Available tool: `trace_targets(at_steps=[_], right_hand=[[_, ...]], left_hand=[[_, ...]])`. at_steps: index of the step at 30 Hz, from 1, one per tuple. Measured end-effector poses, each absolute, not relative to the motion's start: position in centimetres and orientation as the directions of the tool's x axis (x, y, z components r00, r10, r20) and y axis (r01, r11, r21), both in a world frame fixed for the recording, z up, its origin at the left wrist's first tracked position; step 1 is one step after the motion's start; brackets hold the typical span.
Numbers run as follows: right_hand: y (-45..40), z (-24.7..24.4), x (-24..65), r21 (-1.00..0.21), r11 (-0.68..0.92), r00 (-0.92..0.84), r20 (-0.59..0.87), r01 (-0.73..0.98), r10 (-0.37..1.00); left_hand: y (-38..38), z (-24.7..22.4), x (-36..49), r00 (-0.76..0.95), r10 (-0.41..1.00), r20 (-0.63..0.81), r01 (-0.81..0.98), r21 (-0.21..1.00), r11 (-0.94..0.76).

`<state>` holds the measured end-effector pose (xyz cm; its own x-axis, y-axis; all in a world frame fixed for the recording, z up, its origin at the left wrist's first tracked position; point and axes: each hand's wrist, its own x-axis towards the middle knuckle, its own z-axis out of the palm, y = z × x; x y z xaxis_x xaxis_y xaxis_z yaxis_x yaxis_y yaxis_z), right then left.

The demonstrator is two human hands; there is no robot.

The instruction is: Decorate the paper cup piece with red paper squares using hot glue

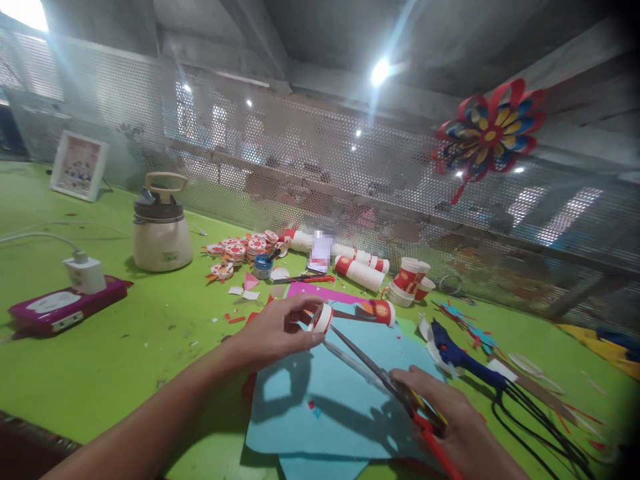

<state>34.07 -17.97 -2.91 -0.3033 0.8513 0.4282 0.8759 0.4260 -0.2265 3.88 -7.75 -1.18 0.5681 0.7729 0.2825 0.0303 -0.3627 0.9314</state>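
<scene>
My left hand point(287, 330) grips a paper cup point(321, 319), red and white, with its round end turned to the right. In my right hand point(450, 413) is a pair of scissors point(373, 367) with red and yellow handles. Its blades are parted and reach toward the cup; whether they touch it I cannot tell. Below both hands lies light blue paper point(300, 427) with small red and blue scraps on it. Just behind the blades another red and white paper cup point(383, 312) rests on its side.
A blue glue gun point(465, 360) with black cables lies at right. Behind are stacked paper cups point(360, 273), a phone point(320, 252), a paint jar point(263, 267) and several decorated discs point(235, 250). A jug point(163, 230) and a purple power strip point(70, 307) stand at left.
</scene>
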Motion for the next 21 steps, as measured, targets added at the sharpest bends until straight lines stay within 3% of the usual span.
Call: trace_targets(at_steps=[3,8,12,21], right_hand=[[-17.9,-2.5,34.4,-0.281,0.398,-0.273,0.395,0.873,0.877],[-18.3,-0.9,33.2,-0.452,0.316,-0.245,0.210,0.834,0.946],[-18.6,-1.0,33.2,-0.508,0.249,-0.225,0.108,0.825,0.968],[-19.1,-1.5,32.8,-0.615,0.164,-0.184,0.031,0.771,0.982]], left_hand=[[-7.5,-1.3,3.6,0.553,0.776,0.304,0.037,0.921,-0.387],[-7.5,-1.1,3.2,0.575,0.753,0.321,0.036,0.909,-0.415],[-7.8,-0.7,3.1,0.616,0.726,0.306,0.006,0.919,-0.393],[-7.7,-0.9,3.2,0.613,0.717,0.333,0.046,0.890,-0.453]])
